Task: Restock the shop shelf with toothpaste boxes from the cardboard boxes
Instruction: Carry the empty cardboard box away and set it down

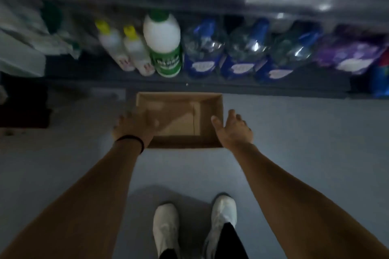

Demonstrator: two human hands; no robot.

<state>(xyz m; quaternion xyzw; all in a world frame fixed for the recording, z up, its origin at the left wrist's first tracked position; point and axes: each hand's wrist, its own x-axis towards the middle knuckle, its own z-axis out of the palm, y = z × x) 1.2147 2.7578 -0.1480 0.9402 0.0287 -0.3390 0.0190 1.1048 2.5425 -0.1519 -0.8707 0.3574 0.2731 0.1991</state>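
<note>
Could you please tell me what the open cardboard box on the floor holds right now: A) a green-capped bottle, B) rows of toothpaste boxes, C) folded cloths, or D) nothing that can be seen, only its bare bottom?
D: the box shows only its bare brown bottom, while the left hand and the right hand reach to its two sides.

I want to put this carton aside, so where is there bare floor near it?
Bare floor lies right of the cardboard box, beyond the right hand, and between the box and the white shoes. Left of the left hand it is bare up to a dark object. The bottom shelf behind is crowded with bottles.
</note>
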